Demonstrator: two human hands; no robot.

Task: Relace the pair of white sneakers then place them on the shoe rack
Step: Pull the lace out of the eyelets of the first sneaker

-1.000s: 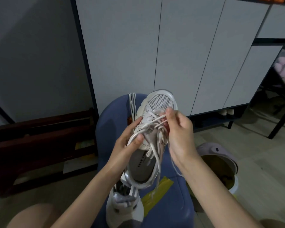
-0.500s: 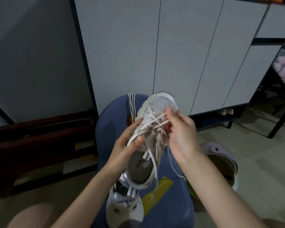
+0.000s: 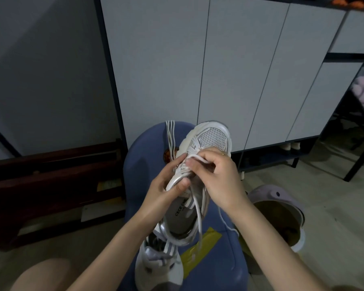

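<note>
Held above the blue stool (image 3: 139, 164): 1 white sneaker (image 3: 206, 141), light, sole stiff, upper soft. Left hand (image 3: 166, 185) fingers curled round the collar, just under the eyelets. Right hand (image 3: 216, 175) fingers pinching the limp lace (image 3: 198, 158), best gripped near its tip. Second sneaker (image 3: 158, 267) below both wrists.

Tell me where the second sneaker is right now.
In the head view the second sneaker lies low and centre on the blue stool, just below the heel of the sneaker gripped by both hands, beside a strip of yellow tape.
</note>
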